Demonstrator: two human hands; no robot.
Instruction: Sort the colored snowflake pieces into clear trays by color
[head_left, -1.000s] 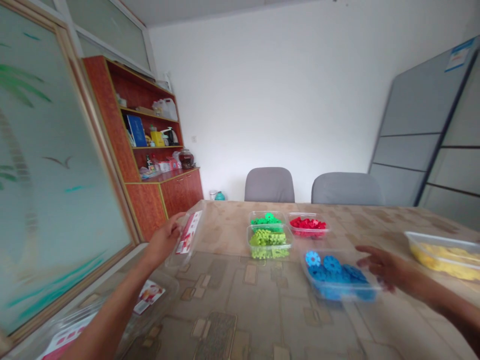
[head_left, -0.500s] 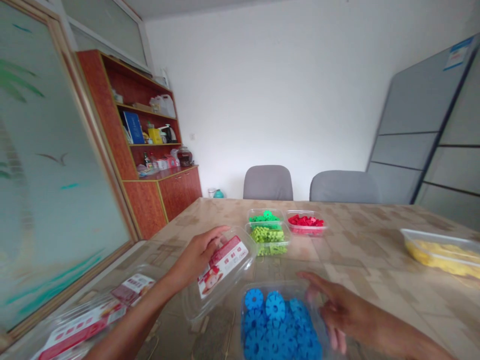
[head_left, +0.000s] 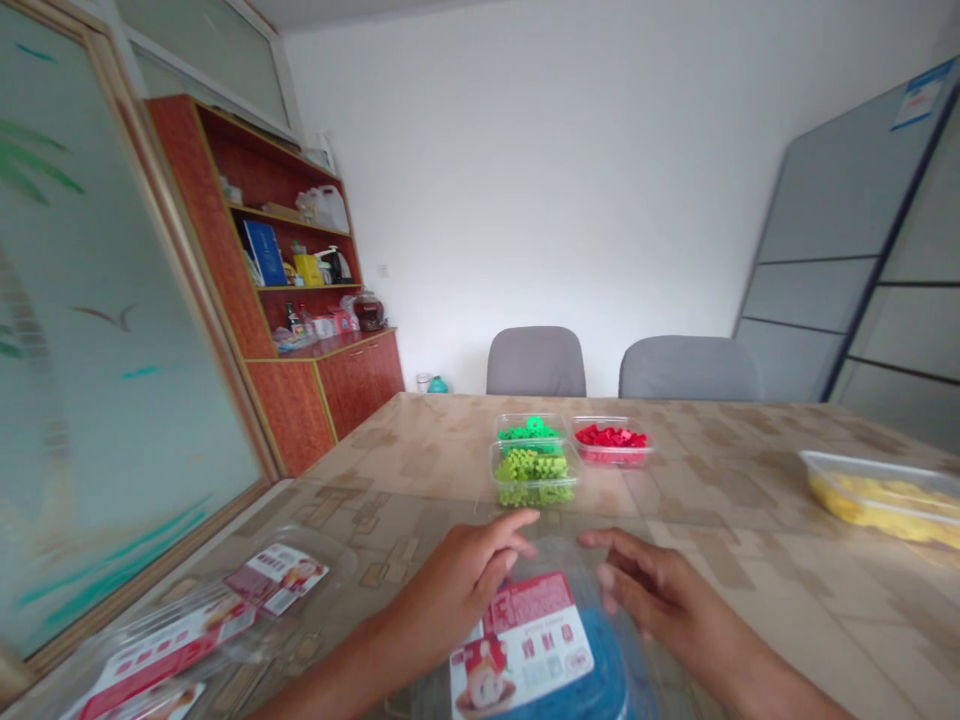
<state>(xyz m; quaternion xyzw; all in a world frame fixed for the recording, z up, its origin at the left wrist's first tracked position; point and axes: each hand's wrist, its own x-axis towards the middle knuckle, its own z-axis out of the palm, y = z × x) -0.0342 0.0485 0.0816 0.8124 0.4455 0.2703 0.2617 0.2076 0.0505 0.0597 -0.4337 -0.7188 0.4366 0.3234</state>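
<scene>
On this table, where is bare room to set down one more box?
Bare tabletop shows between the red pieces and the yellow pieces, and left of the light-green pieces, toward the cabinet. The near side is crowded: left hand and right hand at the labelled lid, more clear labelled plastic to their left.

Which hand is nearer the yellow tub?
Right: the right hand is left of the yellow tub, at the right side of the lid; the left hand is farther off, at the lid's left side.

Lid (head_left: 606, 650) clear glossy plastic; label (head_left: 536, 640) smooth, paper-like; cabinet (head_left: 364, 385) wood-grained, semi-gloss.
</scene>
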